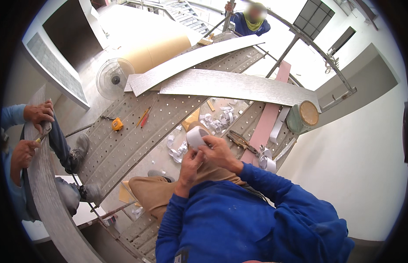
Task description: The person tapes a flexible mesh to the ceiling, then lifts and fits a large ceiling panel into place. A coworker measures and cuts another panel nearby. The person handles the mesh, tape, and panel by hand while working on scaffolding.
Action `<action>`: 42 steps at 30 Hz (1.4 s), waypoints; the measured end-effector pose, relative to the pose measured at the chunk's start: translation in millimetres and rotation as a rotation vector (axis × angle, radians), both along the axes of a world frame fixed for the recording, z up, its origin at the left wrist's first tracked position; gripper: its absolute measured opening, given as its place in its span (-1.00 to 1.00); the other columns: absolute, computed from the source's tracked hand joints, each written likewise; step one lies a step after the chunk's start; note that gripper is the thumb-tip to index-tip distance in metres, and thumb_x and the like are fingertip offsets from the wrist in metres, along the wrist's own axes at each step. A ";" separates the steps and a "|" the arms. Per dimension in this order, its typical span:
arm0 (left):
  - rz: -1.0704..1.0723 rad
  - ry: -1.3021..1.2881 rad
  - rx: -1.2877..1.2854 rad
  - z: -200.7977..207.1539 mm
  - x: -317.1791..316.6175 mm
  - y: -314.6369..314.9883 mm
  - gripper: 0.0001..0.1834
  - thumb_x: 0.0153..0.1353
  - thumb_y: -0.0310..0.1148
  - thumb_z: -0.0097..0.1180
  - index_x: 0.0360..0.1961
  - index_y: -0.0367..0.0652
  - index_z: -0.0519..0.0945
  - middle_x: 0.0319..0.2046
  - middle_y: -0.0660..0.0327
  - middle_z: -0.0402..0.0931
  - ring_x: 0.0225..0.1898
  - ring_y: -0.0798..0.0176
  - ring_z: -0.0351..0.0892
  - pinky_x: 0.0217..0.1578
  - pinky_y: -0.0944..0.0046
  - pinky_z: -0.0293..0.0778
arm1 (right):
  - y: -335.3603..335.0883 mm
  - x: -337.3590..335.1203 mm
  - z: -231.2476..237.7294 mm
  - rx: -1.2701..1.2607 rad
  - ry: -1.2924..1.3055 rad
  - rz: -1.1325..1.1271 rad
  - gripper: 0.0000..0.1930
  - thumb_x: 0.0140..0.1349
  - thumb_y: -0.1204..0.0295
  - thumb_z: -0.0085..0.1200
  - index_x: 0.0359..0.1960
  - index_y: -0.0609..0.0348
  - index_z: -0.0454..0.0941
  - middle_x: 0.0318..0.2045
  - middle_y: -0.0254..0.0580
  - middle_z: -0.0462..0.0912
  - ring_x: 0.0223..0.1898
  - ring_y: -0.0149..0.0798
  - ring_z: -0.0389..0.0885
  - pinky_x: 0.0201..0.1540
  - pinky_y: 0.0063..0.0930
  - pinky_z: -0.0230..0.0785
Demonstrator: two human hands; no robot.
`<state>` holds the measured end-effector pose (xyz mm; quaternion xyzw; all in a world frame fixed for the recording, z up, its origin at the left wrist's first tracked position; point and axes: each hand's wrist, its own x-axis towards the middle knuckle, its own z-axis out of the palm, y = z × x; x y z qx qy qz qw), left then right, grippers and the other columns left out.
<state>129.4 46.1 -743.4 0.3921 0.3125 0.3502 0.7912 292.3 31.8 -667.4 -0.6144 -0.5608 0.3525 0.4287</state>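
I hold a white roll of tape (195, 136) in front of me with both hands. My left hand (190, 162) grips the roll from below, its fingers picking at the roll's edge. My right hand (219, 151) closes on the roll's right side, thumb against the tape. Both arms wear blue sleeves, and my tan trousers (156, 193) show beneath. Under the roll lie curled scraps of white backing (217, 122) on the perforated metal scaffold deck (120, 144).
Silver insulation strips (230, 85) cross the deck. Pliers (241, 141), a yellow tape measure (117, 124), pencils (144, 117), a pink board (267, 120), a green bucket (302, 117) and another tape roll (267, 162) lie about. A person at left cuts a silver strip (46, 193); another stands far off (252, 22).
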 end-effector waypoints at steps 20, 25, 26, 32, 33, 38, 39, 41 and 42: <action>0.420 -0.006 -0.280 -59.5 -57.1 -46.5 -0.72 0.51 -0.22 0.13 0.07 -0.17 0.62 -0.10 0.21 0.68 -0.13 0.25 0.66 -0.13 0.21 0.57 | 166.5 196.3 105.8 0.612 0.534 -0.479 -0.79 0.32 0.66 -0.15 -0.27 0.32 0.60 -0.57 -0.15 0.56 -0.70 -0.35 0.45 -0.64 -0.45 0.39; 0.466 0.033 -0.377 -72.3 -65.8 -62.6 -0.72 0.49 -0.21 0.15 0.06 -0.14 0.62 -0.12 0.24 0.68 -0.14 0.23 0.65 -0.15 0.18 0.58 | 201.0 221.8 138.5 0.728 0.641 -0.546 -0.72 0.25 0.69 -0.26 -0.43 0.29 0.58 -0.67 -0.31 0.38 -0.76 -0.47 0.25 -0.74 -0.50 0.15; 0.477 0.038 -0.401 -74.7 -67.3 -63.5 -0.72 0.48 -0.21 0.16 0.06 -0.13 0.62 -0.12 0.24 0.68 -0.15 0.23 0.65 -0.15 0.18 0.58 | 206.0 224.8 141.6 0.730 0.647 -0.555 -0.71 0.24 0.70 -0.26 -0.44 0.28 0.58 -0.67 -0.32 0.38 -0.76 -0.48 0.24 -0.75 -0.51 0.13; 0.528 0.048 -0.434 -86.1 -75.0 -62.1 -0.69 0.46 -0.18 0.19 0.08 -0.10 0.60 -0.09 0.22 0.65 -0.11 0.18 0.62 -0.16 0.14 0.58 | 218.8 228.0 143.3 0.770 0.661 -0.536 -0.69 0.19 0.72 -0.25 -0.50 0.28 0.61 -0.65 -0.32 0.38 -0.75 -0.49 0.22 -0.76 -0.53 0.08; 0.526 0.041 -0.427 -87.1 -75.6 -62.4 -0.69 0.46 -0.18 0.19 0.09 -0.10 0.60 -0.08 0.22 0.65 -0.10 0.17 0.62 -0.16 0.13 0.58 | 218.6 227.0 143.0 0.765 0.662 -0.542 -0.69 0.18 0.72 -0.25 -0.50 0.28 0.62 -0.65 -0.32 0.39 -0.75 -0.49 0.22 -0.76 -0.53 0.08; 0.533 0.038 -0.447 -87.0 -75.8 -62.8 -0.68 0.46 -0.17 0.18 0.10 -0.10 0.59 -0.08 0.22 0.64 -0.10 0.17 0.62 -0.16 0.12 0.58 | 217.1 226.8 144.6 0.739 0.583 -0.537 -0.69 0.20 0.72 -0.28 -0.46 0.23 0.57 -0.67 -0.33 0.36 -0.76 -0.47 0.20 -0.69 -0.47 0.12; 0.534 0.038 -0.446 -86.1 -75.4 -62.9 -0.68 0.46 -0.17 0.18 0.10 -0.10 0.59 -0.08 0.22 0.64 -0.10 0.17 0.62 -0.16 0.12 0.58 | 217.5 227.8 143.9 0.731 0.588 -0.547 -0.69 0.20 0.72 -0.28 -0.46 0.23 0.57 -0.66 -0.32 0.37 -0.76 -0.46 0.21 -0.69 -0.47 0.13; 0.542 0.042 -0.451 -84.5 -74.6 -62.7 -0.68 0.46 -0.16 0.19 0.10 -0.10 0.58 -0.08 0.21 0.65 -0.10 0.18 0.62 -0.16 0.12 0.58 | 217.9 226.9 137.4 0.699 0.554 -0.508 -0.71 0.19 0.72 -0.27 -0.43 0.26 0.58 -0.64 -0.29 0.40 -0.75 -0.43 0.25 -0.69 -0.46 0.18; 0.534 0.037 -0.440 -83.9 -74.4 -62.6 -0.68 0.46 -0.17 0.18 0.10 -0.10 0.59 -0.08 0.22 0.65 -0.11 0.19 0.62 -0.17 0.13 0.58 | 217.4 224.6 131.1 0.683 0.540 -0.491 -0.71 0.19 0.72 -0.27 -0.42 0.27 0.58 -0.63 -0.28 0.41 -0.75 -0.42 0.27 -0.69 -0.46 0.20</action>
